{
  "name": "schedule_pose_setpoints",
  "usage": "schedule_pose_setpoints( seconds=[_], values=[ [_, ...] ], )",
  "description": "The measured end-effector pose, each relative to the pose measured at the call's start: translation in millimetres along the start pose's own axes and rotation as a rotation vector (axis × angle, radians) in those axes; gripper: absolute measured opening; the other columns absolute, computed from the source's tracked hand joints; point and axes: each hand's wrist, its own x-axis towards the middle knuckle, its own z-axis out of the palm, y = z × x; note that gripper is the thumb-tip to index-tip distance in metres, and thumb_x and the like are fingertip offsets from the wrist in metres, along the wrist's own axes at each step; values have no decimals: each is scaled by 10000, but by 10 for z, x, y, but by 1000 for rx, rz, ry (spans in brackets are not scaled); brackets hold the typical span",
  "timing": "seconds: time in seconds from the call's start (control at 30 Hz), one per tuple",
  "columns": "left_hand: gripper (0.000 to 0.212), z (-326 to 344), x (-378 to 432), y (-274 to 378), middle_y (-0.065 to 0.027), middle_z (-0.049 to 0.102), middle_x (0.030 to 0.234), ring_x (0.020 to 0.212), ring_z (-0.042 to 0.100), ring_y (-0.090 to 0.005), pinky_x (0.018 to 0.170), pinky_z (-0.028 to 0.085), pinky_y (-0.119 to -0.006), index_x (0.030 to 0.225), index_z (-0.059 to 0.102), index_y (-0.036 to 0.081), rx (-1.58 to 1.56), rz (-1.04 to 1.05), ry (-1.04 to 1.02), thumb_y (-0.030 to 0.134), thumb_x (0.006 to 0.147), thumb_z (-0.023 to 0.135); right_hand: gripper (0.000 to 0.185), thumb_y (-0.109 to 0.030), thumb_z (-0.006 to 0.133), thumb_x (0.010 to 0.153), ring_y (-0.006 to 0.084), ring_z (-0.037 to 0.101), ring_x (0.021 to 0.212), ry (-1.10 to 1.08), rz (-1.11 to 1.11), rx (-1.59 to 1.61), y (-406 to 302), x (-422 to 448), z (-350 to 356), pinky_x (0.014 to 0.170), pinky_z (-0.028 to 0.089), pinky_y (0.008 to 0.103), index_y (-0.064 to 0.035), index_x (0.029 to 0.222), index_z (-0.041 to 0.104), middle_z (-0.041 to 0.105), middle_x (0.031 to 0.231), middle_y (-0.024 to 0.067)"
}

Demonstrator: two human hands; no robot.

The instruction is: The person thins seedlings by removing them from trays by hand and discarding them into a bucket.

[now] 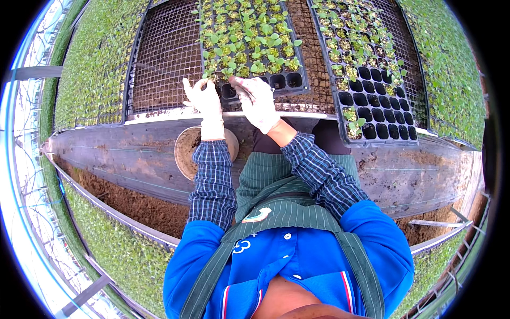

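Both my hands wear white gloves, stained at the fingers, at the near edge of a black plastic seedling tray (298, 88) full of green seedlings (247, 44). My left hand (205, 95) is over the tray's near left corner, thumb and forefinger curled close together; whether anything is between them cannot be told. My right hand (255, 97) is just right of it, fingertips pinched at the front cells beside a seedling's leaves, and what they hold is hidden. A second seedling tray (342, 137) at the right has seedlings in its far part and several bare cells in its near part.
A soil-stained bucket (187, 163) stands below my left forearm. The trays rest on a wire mesh bench (167, 67) with a pale front rail (159, 116). Dense seedling beds (99, 63) lie left and right. Black ground cover (119, 151) and bare soil (135, 203) run along the aisle.
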Motion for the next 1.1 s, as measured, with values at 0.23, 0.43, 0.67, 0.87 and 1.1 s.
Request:
schedule_pose_setpoints(
  seconds=[0.23, 0.43, 0.67, 0.87, 1.1],
  values=[
    [299, -20, -26, 45, -173, 249, 1467, 1333, 295, -303, 1037, -79, -606, 923, 690, 64, 30, -16, -17, 313, 763, 646, 284, -74, 581, 783, 231, 555, 778, -20, -15, -17, 21, -30, 77, 709, 399, 352, -129, 1059, 614, 639, 856, 36],
    [353, -21, -12, 147, -168, 231, 1473, 1341, 272, -308, 1033, -89, -607, 967, 676, 49, 83, -9, -28, 343, 773, 646, 275, -76, 583, 782, 233, 555, 780, -17, -35, -18, 45, -48, 94, 708, 401, 352, -125, 1051, 614, 638, 852, 38],
    [322, -8, 41, 90, -163, 253, 1465, 1341, 273, -287, 1033, -84, -608, 961, 670, 20, 123, -25, -70, 292, 792, 644, 288, -67, 581, 780, 242, 558, 788, -29, -22, -15, 19, -37, 73, 700, 413, 356, -124, 1061, 612, 639, 863, 46],
    [287, -120, 36, 61, -146, 259, 1462, 1359, 227, -274, 1038, -19, -639, 929, 675, 37, 142, 6, -86, 294, 804, 640, 299, 15, 602, 743, 234, 601, 778, -89, -46, -76, -58, -12, 51, 713, 482, 309, -66, 1029, 641, 669, 922, 72],
    [261, -577, 154, -86, -204, 386, 1371, 1172, 469, -276, 994, 344, -373, 966, 615, -59, -261, 28, 46, 140, 803, 657, 248, -38, 588, 800, 241, 564, 725, 80, -27, 85, -52, -34, 52, 676, 446, 341, -107, 1035, 625, 649, 851, 54]
  ],
)
